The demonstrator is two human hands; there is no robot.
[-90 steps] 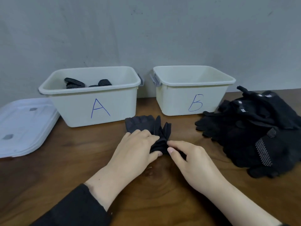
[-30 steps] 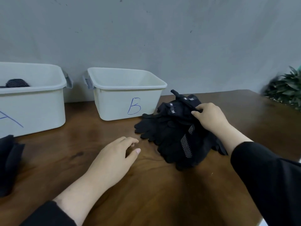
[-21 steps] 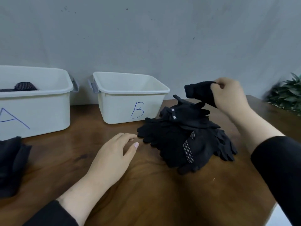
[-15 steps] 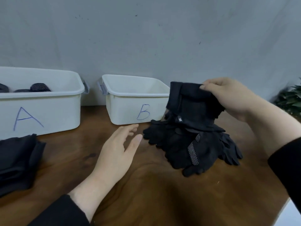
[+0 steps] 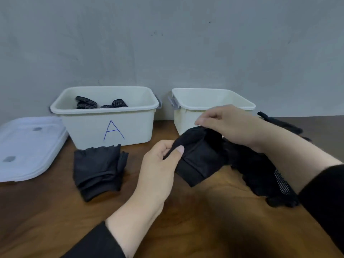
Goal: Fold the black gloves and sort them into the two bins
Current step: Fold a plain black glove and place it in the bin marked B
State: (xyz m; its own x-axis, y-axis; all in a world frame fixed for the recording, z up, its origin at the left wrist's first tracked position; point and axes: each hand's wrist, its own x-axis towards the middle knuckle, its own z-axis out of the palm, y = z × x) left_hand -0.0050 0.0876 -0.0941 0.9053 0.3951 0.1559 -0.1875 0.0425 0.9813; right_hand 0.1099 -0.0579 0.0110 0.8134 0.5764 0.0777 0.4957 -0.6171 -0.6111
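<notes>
Your left hand and right hand: each grip pinching one black glove, held above the tabletop; folded gloves before bin A

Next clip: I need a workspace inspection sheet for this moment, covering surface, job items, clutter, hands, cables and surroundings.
Surface: brown wooden table.
Job's things: bin A holds several black gloves; second bin to its right, label hidden by the hands, nothing visible inside. Folded gloves lie in front of bin A. Unsorted glove pile on the right. Held glove is lifted between both hands.
Clutter: white lids, stacked left of bin A.
Hands: left hand pinches the held glove's near end; right hand grips its far end.
Cables: nothing seen.
Surroundings: plain grey wall.
</notes>
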